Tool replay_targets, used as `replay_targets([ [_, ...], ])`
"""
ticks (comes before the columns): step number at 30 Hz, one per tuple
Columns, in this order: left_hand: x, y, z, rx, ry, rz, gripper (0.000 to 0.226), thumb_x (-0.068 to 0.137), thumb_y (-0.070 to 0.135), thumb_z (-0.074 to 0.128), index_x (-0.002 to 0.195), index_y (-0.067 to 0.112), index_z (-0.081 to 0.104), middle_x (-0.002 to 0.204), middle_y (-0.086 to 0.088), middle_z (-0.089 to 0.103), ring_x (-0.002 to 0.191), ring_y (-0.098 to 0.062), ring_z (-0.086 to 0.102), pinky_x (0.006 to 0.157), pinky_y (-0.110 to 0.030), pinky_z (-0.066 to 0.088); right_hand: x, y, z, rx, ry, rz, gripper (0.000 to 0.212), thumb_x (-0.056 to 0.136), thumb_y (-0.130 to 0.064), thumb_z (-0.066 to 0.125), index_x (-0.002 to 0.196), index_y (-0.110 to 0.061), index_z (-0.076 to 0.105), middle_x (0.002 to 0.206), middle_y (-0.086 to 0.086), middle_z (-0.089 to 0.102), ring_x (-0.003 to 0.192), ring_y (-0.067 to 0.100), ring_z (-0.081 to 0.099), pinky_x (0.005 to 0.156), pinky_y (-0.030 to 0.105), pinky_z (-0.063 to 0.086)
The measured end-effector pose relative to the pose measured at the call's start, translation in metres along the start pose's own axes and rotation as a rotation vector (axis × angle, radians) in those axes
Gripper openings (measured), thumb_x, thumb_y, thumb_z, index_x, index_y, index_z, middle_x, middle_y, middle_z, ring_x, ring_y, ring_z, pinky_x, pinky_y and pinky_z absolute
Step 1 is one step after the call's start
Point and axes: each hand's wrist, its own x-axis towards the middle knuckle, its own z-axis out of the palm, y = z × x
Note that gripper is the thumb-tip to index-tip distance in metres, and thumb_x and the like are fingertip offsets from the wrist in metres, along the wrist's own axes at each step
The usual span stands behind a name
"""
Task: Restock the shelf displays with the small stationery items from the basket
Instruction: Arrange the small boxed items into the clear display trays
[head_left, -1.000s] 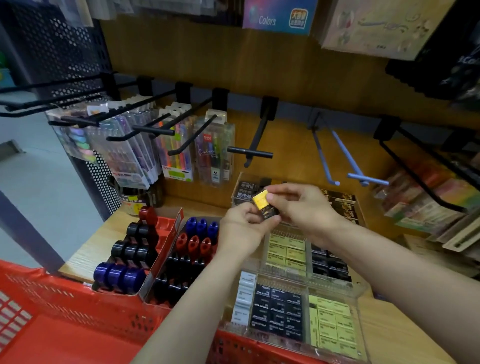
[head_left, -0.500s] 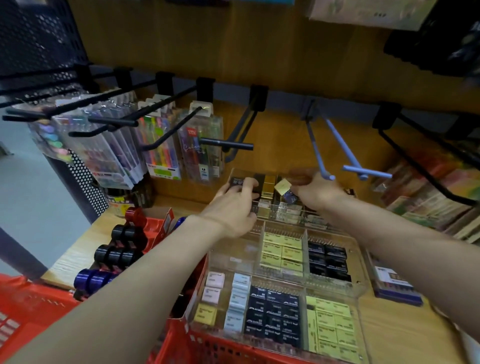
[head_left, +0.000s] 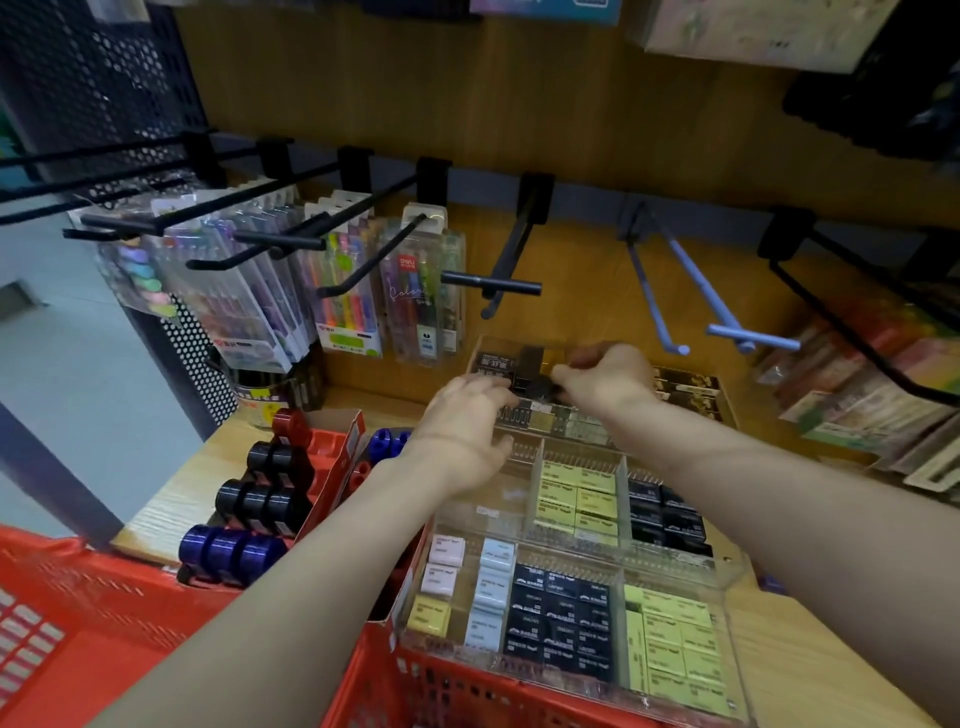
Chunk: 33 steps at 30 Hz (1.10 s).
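Note:
A stepped clear display tray (head_left: 535, 452) on the wooden shelf holds rows of small black (head_left: 561, 608) and yellow-green eraser boxes (head_left: 670, 639). Both my hands reach to its rear tier. My right hand (head_left: 608, 379) pinches a small dark box (head_left: 540, 387) over the rear compartment. My left hand (head_left: 467, 421) lies beside it, fingertips touching the dark boxes standing there. The red basket (head_left: 104, 613) sits below my arms at the shelf's front edge; its contents are hidden.
Red cartons of black, blue and red rolls (head_left: 260, 499) stand left of the tray. Pen packs (head_left: 343, 291) hang on black hooks above; a bare black hook (head_left: 498, 286) and blue hooks (head_left: 727, 327) jut out over my hands. Paper packs (head_left: 872, 384) fill the right.
Both hands moved away from me, from mid-air over the tray to its rear tier. The yellow-and-black box held between them is now down at the rear compartment.

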Motion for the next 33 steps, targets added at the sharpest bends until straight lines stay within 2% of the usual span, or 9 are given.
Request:
replay_targets([
  [3,-0.002,0.001,0.0,0.0,-0.013,-0.001,0.055,0.092,0.026,0.064,0.143,0.024,0.045,0.156,0.004,0.034,0.147,-0.018,0.021,0.122,-0.038,0.016,0.0,0.004,-0.003,-0.19,0.025,-0.064,0.021,0.085,-0.031,0.075,0.093,-0.015,0.064,0.095,0.001,0.063,0.077,0.014,0.057,0.061,0.023,0.044],
  [7,-0.003,0.003,0.0,0.008,-0.035,-0.015,0.059,0.093,0.025,0.063,0.147,0.024,0.039,0.158,0.004,0.03,0.149,-0.017,0.017,0.123,-0.04,0.013,0.001,0.008,-0.01,-0.167,-0.001,0.027,0.019,0.083,-0.029,0.077,0.089,-0.012,0.07,0.093,0.003,0.069,0.067,0.008,0.055,0.055,0.022,0.04],
  [12,-0.003,0.005,-0.002,0.027,-0.048,-0.049,0.072,0.093,0.027,0.062,0.154,0.024,0.024,0.159,0.001,0.027,0.149,-0.018,0.015,0.123,-0.042,0.015,-0.007,0.011,-0.007,-0.369,-0.077,-0.312,0.04,0.085,-0.039,0.074,0.119,-0.02,0.064,0.093,-0.003,0.067,0.082,0.015,0.063,0.067,0.024,0.049],
  [18,0.0,0.002,0.003,0.231,-0.075,-0.017,0.069,0.097,0.03,0.055,0.155,0.026,0.019,0.162,0.002,0.013,0.148,-0.023,0.007,0.12,-0.043,0.012,-0.008,0.014,-0.005,-0.493,-0.13,-0.435,0.021,0.086,-0.036,0.072,0.098,-0.019,0.075,0.095,-0.001,0.071,0.084,0.013,0.063,0.079,0.028,0.054],
  [21,0.003,0.002,0.003,0.248,-0.075,-0.013,0.068,0.094,0.031,0.057,0.153,0.025,0.024,0.16,0.002,0.016,0.147,-0.024,0.01,0.119,-0.043,0.013,-0.017,0.02,-0.004,-0.669,-0.083,-0.584,0.024,0.093,-0.04,0.062,0.103,-0.022,0.074,0.107,0.003,0.067,0.098,0.02,0.06,0.089,0.036,0.05],
  [24,0.006,0.006,0.001,0.262,-0.093,-0.027,0.065,0.093,0.03,0.059,0.151,0.024,0.03,0.159,0.002,0.019,0.145,-0.025,0.013,0.117,-0.046,0.017,-0.025,0.029,-0.004,-0.861,-0.016,-0.671,0.036,0.097,-0.052,0.046,0.111,-0.031,0.07,0.118,0.005,0.054,0.117,0.025,0.045,0.096,0.045,0.037],
  [27,0.01,0.013,-0.005,0.278,-0.112,-0.054,0.062,0.092,0.029,0.059,0.148,0.023,0.034,0.156,-0.001,0.023,0.143,-0.027,0.017,0.115,-0.046,0.02,-0.03,0.03,-0.007,-0.877,-0.066,-0.634,0.036,0.097,-0.049,0.046,0.123,-0.032,0.063,0.127,0.007,0.047,0.125,0.027,0.038,0.1,0.048,0.033],
  [30,-0.007,0.028,-0.01,0.226,-0.079,-0.044,0.064,0.092,0.029,0.059,0.149,0.022,0.032,0.152,-0.002,0.03,0.141,-0.026,0.022,0.116,-0.043,0.022,-0.054,0.039,-0.017,-0.703,-0.13,-0.649,0.044,0.093,-0.028,0.057,0.137,-0.026,0.052,0.132,0.002,0.044,0.127,0.023,0.039,0.106,0.044,0.034],
  [33,-0.052,0.045,-0.009,0.108,-0.076,0.029,0.047,0.092,0.019,0.057,0.138,0.019,0.048,0.137,-0.005,0.047,0.131,-0.026,0.038,0.109,-0.042,0.036,-0.102,0.064,-0.034,-0.482,-0.177,-0.656,0.029,0.091,-0.016,0.059,0.119,-0.019,0.066,0.117,-0.002,0.056,0.112,0.016,0.053,0.1,0.033,0.046],
])
